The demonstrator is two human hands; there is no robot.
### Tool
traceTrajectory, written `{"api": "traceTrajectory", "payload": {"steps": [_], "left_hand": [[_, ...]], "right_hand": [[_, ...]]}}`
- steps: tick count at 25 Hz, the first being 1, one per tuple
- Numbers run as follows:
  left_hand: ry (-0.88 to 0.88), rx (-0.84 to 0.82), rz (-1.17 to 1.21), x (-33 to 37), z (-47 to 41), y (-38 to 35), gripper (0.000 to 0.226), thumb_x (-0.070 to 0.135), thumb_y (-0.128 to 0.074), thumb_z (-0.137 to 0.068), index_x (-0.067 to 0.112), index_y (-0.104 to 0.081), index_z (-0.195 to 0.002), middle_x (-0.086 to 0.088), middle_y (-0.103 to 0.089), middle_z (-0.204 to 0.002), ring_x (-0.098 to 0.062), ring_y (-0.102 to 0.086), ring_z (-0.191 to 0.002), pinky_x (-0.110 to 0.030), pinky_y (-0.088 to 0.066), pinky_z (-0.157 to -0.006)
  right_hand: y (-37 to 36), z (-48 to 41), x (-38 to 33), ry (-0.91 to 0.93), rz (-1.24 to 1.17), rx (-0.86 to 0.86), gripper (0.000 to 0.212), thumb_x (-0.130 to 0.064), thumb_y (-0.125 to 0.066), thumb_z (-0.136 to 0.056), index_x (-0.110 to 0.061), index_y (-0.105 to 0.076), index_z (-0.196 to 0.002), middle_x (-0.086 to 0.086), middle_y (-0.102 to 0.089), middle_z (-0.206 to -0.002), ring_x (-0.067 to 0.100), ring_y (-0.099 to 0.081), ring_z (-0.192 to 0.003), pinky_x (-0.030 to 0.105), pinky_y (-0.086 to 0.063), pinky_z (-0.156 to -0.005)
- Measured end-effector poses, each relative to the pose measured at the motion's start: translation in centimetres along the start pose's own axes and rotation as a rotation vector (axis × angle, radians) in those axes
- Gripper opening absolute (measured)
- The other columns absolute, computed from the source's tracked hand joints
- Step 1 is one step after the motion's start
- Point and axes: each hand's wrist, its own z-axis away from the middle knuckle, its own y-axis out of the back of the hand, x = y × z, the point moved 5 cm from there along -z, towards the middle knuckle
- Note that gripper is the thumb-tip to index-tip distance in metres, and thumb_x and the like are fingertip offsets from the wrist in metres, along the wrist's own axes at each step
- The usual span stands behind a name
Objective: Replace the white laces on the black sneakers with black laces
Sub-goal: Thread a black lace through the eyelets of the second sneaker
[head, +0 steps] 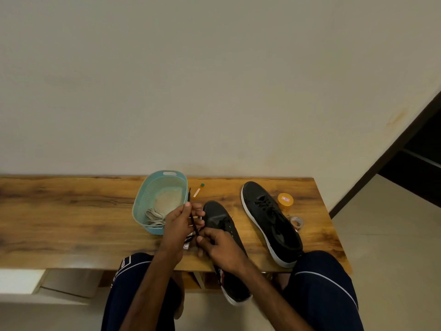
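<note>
Head view: the left hand (180,224) pinches a black lace (193,223) between thumb and curled fingers, holding the strand taut. The right hand (218,244) has its fingers curled tight and grips the same lace lower down, right against the near sneaker (217,213). Whether the lace is threaded through an eyelet there is hidden by the fingers.

The lace runs as 1 straight line from the right hand up through the left, and its free tip points away from the person toward the basket (138,206). The near sneaker lies lengthwise with its toe toward the wall and its heel hanging over the table's near edge, between the person's knees. The second sneaker (272,225) lies just to the right, toe also away and angled slightly left, with black laces in its eyelets.

The teal basket holds a bundle of white laces (154,217). Both sneakers rest on a wooden table (71,211) set against a plain beige wall. An orange-lidded jar (285,201) and a tape roll (297,222) sit right of the second sneaker. A dark doorway opens at the far right.
</note>
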Motion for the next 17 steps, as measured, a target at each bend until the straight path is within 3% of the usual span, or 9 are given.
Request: {"api": "traceTrajectory", "payload": {"steps": [3, 5, 8, 11, 13, 17], "left_hand": [[-0.091, -0.026, 0.041, 0.8, 0.1, -0.3, 0.026, 0.016, -0.046, -0.104, 0.008, -0.067, -0.115, -0.006, -0.071, -0.085, -0.016, -0.062, -0.07, -0.032, -0.056, -0.068], [-0.146, -0.048, 0.03, 1.1, 0.1, -0.4, 0.028, 0.008, -0.047, -0.103, 0.017, -0.067, -0.118, -0.006, -0.072, -0.092, -0.012, -0.062, -0.068, -0.027, -0.054, -0.057], [-0.194, 0.025, -0.122, 0.5, -0.4, 0.1, 0.028, 0.003, -0.048, -0.101, 0.016, -0.07, -0.112, -0.004, -0.071, -0.09, -0.006, -0.055, -0.059, -0.018, -0.042, -0.045], [-0.25, 0.093, -0.365, -0.3, -0.9, -0.2, 0.018, 0.01, -0.055, -0.1, 0.01, -0.072, -0.105, 0.0, -0.071, -0.078, -0.008, -0.06, -0.065, -0.021, -0.046, -0.057], [-0.29, 0.084, -0.589, -1.0, -1.1, -1.1, 0.015, 0.017, -0.059, -0.098, 0.013, -0.072, -0.102, 0.004, -0.072, -0.081, -0.009, -0.066, -0.078, -0.027, -0.05, -0.069], [-0.331, 0.13, -0.967, -2.9, -0.6, -2.7, 0.01, 0.029, -0.064, -0.094, 0.025, -0.072, -0.097, 0.014, -0.069, -0.092, 0.001, -0.057, -0.078, -0.013, -0.036, -0.057]], "right_hand": [[-0.4, 0.0, 0.2, -0.003, 0.029, -0.001, 0.02, -0.029, -0.05, -0.104, -0.02, -0.068, -0.101, -0.004, -0.071, -0.084, 0.004, -0.063, -0.077, 0.028, -0.05, -0.078], [0.8, -0.3, 0.3, 0.004, 0.074, 0.131, 0.022, -0.032, -0.05, -0.103, -0.021, -0.068, -0.109, -0.006, -0.07, -0.099, 0.003, -0.063, -0.09, 0.029, -0.052, -0.085], [4.7, -0.5, 1.9, -0.111, 0.356, 0.344, 0.026, -0.036, -0.054, -0.1, -0.02, -0.06, -0.119, -0.003, -0.059, -0.116, 0.013, -0.055, -0.11, 0.034, -0.048, -0.096], [5.3, -0.5, 4.3, -0.333, 0.538, 0.19, 0.049, -0.045, -0.063, -0.093, -0.014, -0.051, -0.128, 0.005, -0.048, -0.127, 0.025, -0.049, -0.119, 0.04, -0.045, -0.1], [5.1, -0.7, 4.8, -0.344, 0.561, 0.184, 0.05, -0.046, -0.064, -0.092, -0.013, -0.052, -0.128, 0.006, -0.046, -0.127, 0.026, -0.05, -0.118, 0.039, -0.046, -0.098], [6.2, -1.1, 4.6, -0.274, 0.561, 0.165, 0.03, -0.031, -0.053, -0.1, -0.009, -0.063, -0.118, 0.009, -0.056, -0.116, 0.026, -0.059, -0.101, 0.034, -0.048, -0.084]]}}
